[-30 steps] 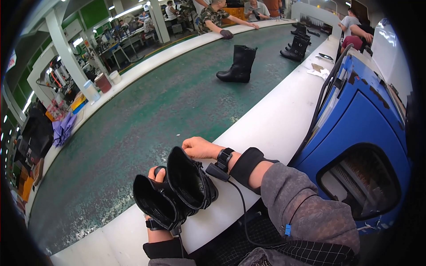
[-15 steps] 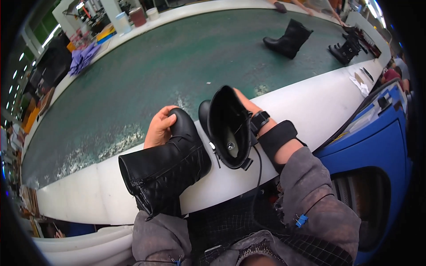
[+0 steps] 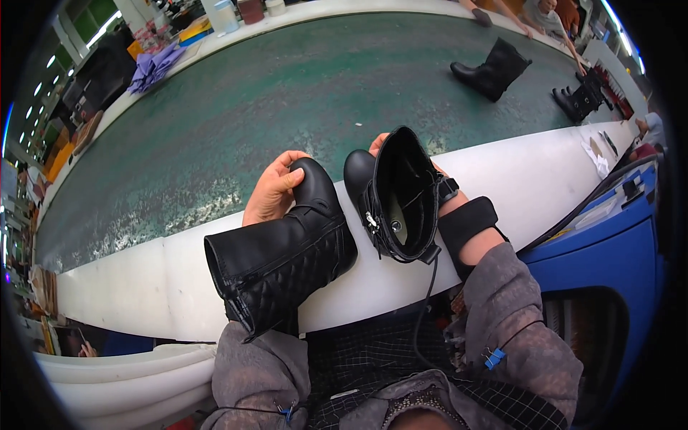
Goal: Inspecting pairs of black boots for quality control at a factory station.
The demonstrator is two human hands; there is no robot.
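My left hand (image 3: pixel 276 185) grips the toe of a black boot (image 3: pixel 301 247) with a quilted shaft and a zip, thumb on top of the toe. This boot lies tilted across my left forearm, its shaft opening toward the lower left. A second black boot (image 3: pixel 405 197) is in my right hand (image 3: pixel 378 143), most of which is hidden behind the shaft; only some fingers show beside the toe. That boot's opening faces me, showing a pale insole with a small round metal-like spot. Its zip pull hangs on the near left side. The two boots are side by side, apart.
A green work surface (image 3: pixel 236 122) lies beyond the white table edge (image 3: pixel 179 279). Farther off stand a black boot (image 3: pixel 494 69) and buckled black footwear (image 3: pixel 579 97), near other people's hands. A blue machine (image 3: pixel 602 236) stands at right. A cable runs from my right wristband (image 3: pixel 469 222).
The right boot has turned, so more of its toe and zip side show, and it sits farther right. My left hand keeps its hold on the other boot. The whole view has shifted slightly.
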